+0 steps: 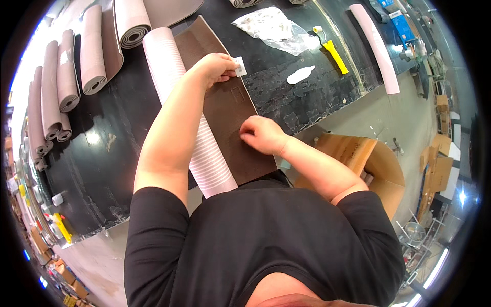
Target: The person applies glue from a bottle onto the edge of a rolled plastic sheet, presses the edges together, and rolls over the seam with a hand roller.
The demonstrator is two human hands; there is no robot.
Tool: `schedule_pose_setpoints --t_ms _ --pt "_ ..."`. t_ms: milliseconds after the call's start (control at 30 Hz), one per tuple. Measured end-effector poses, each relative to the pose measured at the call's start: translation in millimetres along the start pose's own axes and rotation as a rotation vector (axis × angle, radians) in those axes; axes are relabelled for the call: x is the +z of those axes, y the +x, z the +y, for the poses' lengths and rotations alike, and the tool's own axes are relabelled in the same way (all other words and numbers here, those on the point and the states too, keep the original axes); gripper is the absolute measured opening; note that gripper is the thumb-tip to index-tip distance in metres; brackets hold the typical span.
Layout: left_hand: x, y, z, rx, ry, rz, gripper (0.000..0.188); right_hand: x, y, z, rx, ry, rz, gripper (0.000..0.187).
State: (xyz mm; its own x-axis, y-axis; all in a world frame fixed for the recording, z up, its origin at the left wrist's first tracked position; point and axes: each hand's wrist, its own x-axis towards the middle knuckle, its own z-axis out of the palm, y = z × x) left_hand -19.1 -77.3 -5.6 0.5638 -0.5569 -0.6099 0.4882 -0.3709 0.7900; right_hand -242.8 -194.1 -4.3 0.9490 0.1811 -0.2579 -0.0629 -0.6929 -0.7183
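Note:
A dark brown mat lies partly spread beside a pale pink, white-striped roll on the black worktable. Over the mat's far right edge, my left hand is closed with a small white label at its fingertips. Close to the mat's right edge, my right hand rests low with its fingers curled in; whatever they may hold is hidden. A faint rectangular outline shows on the mat between the two hands.
Several rolled mats lie along the left of the black table. To the right are a clear plastic bag, a yellow-handled roller, a white oval piece and a pale pink roll. An open cardboard box stands beyond the table's edge.

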Motion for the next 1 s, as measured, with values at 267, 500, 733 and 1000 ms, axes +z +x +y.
schedule_pose_setpoints --t_ms 267,500,733,1000 --pt "21.8 -78.0 -14.3 -0.025 -0.085 0.050 0.012 2.4 3.2 4.1 0.354 1.137 0.236 0.046" --pt "50.5 -101.2 -52.4 0.014 -0.086 0.089 0.011 10.4 0.7 3.9 0.264 1.299 0.353 0.030" --pt "56.0 -113.1 -39.7 0.091 0.291 0.135 0.018 22.0 2.6 11.5 0.286 1.102 0.451 0.016" --pt "39.2 -103.1 -31.1 0.396 0.911 0.196 0.017 33.4 5.7 6.0 0.244 0.718 0.586 0.018"
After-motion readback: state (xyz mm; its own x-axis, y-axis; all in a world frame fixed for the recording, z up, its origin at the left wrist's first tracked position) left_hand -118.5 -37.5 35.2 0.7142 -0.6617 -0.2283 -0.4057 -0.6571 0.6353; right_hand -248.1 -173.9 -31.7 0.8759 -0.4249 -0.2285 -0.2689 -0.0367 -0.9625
